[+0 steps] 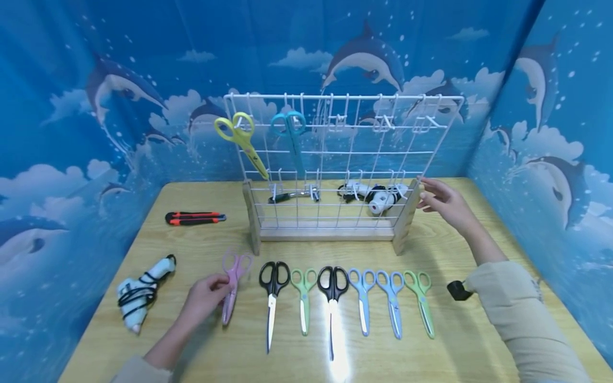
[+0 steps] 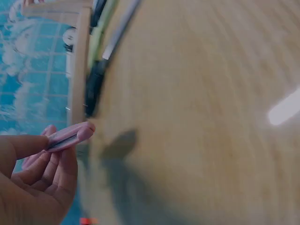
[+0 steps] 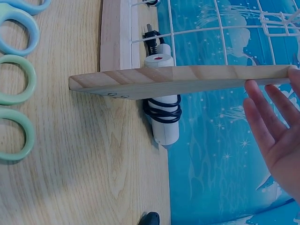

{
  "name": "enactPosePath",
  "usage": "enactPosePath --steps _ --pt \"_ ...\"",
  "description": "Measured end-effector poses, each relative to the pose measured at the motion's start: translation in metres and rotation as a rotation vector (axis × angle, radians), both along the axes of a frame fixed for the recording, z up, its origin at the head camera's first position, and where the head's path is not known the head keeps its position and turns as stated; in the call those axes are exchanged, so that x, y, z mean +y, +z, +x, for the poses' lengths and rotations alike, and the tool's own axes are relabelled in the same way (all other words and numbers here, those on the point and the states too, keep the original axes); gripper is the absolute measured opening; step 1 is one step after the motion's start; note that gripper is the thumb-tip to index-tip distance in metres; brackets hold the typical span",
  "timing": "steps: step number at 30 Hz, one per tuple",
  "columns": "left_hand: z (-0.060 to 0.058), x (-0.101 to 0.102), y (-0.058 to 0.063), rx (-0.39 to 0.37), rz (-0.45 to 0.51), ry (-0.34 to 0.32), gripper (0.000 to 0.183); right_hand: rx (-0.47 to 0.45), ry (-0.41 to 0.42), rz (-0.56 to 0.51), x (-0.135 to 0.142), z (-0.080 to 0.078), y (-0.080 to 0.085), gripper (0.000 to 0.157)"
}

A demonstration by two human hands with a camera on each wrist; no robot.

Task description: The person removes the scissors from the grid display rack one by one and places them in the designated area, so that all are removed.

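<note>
My left hand (image 1: 206, 298) pinches pink scissors (image 1: 230, 298) between thumb and fingers, at the left end of a row of scissors. In the left wrist view the pink scissors (image 2: 70, 137) are raised off the table, apart from their shadow. My right hand (image 1: 445, 205) touches the right wooden post (image 1: 407, 215) of a white wire rack (image 1: 322, 154) with mostly straight fingers; the right wrist view shows fingertips against the post's edge. Yellow scissors (image 1: 245, 141) and teal scissors (image 1: 291, 135) hang from the rack's upper left hooks.
Black scissors (image 1: 272, 303), green scissors (image 1: 304, 298) and several more lie in the row. A red-black utility knife (image 1: 195, 218) and a cord-wrapped white tool (image 1: 143, 292) lie left. Behind the rack are a cord-wrapped white tool (image 1: 383, 199) and a dark-handled tool (image 1: 287, 197).
</note>
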State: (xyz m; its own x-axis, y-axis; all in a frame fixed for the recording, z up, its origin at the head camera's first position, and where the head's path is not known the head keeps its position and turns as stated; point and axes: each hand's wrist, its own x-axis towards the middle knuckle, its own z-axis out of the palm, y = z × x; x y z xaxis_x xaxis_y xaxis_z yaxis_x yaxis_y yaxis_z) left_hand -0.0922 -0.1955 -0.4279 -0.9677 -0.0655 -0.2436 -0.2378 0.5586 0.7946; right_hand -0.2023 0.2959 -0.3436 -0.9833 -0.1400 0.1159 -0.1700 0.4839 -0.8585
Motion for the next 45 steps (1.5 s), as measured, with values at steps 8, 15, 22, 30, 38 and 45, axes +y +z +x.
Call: enactPosePath --steps 8,15,22,30,38,45 --pt "-0.007 -0.004 -0.025 -0.071 -0.029 -0.004 0.026 -0.007 -0.003 0.007 -0.001 0.0 0.0 0.048" --pt "-0.012 0.009 -0.028 -0.068 -0.042 -0.022 0.02 0.0 -0.001 0.007 0.0 0.0 0.0 0.048" --pt "-0.013 0.017 -0.024 -0.024 -0.143 -0.082 0.012 0.001 -0.008 0.013 0.0 0.0 0.001 0.048" --pt "-0.024 0.029 0.011 0.104 -0.348 -0.18 0.011 0.026 0.013 0.0 0.001 0.001 0.001 0.048" --pt "-0.047 0.074 0.101 0.609 -0.122 -0.266 0.017 0.004 -0.011 0.005 0.001 0.001 -0.001 0.048" --pt "-0.067 0.111 0.148 0.876 0.152 -0.272 0.039 0.022 0.013 -0.001 0.002 0.003 -0.001 0.047"
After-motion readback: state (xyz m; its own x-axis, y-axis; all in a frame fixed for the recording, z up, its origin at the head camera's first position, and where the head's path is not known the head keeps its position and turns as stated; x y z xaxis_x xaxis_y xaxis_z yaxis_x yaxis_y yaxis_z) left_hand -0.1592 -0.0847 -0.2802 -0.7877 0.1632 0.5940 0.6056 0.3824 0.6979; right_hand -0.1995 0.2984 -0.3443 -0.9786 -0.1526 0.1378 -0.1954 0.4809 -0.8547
